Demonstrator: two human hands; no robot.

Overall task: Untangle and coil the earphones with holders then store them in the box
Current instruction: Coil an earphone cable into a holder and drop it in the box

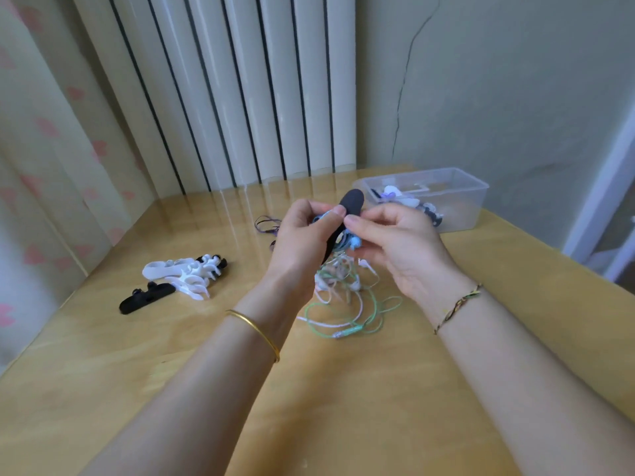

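Holding a black holder (349,203) up above the table (103,355), I gripped its lower half in my left hand (302,242), with the thumb laid along its side. Much of the holder was hidden behind that hand. Light-blue earphones (347,240) were wound round its middle. My right hand (395,249) pinched them at the holder's edge with thumb and curled fingers. Exactly which part of the cord I had hold of was too covered to tell.

Below my hands a tangle of earphones (343,300) lay on the table, with white, green and pale pink cords looped over each other. My wrists blocked its upper part, so I could not count the sets. A purple cord (266,223) showed just beyond my left hand, partly covered.

To my left, well apart from the tangle, sat a heap of spare holders (185,273), white and black ones interlocked and hard to separate by eye.

The clear plastic box (460,207) stood open at the far right corner, behind my right hand. Wound sets were inside, blurred through the wall.

A gold bangle (254,328) circled my left wrist and a braided bracelet (457,307) my right.
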